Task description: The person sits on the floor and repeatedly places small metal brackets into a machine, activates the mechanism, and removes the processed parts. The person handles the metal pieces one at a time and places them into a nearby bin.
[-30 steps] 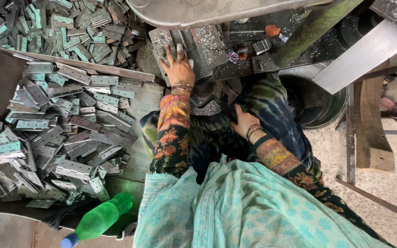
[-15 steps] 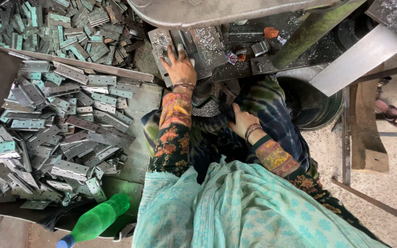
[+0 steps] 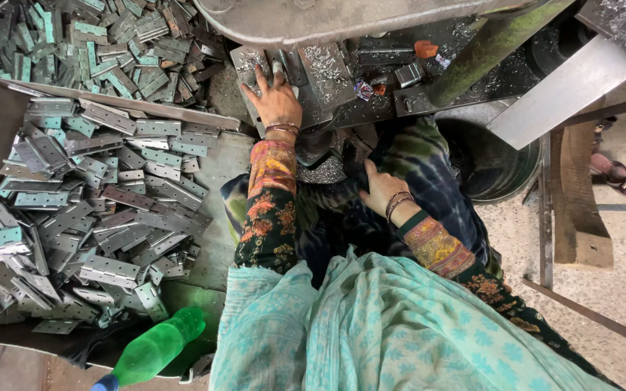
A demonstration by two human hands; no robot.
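Her left hand (image 3: 277,101) is pressing flat, fingers spread, on a metal hinge plate (image 3: 255,69) lying on the machine bed (image 3: 371,108), gripping nothing; it looks stiff, light and sharp-edged, best pinched by its long sides. Her right hand (image 3: 380,190) is resting open on her lap. A tray (image 3: 219,174) of hinges (image 3: 103,203) is sitting beside her, a green bottle (image 3: 157,347) below

Green plastic bottle (image 3: 155,350) lying near left below the tray, dark metal bucket (image 3: 505,170) at right, wooden post (image 3: 577,210) beside it, sandalled foot (image 3: 617,174) far right, loose hinges (image 3: 74,36) heaped far left
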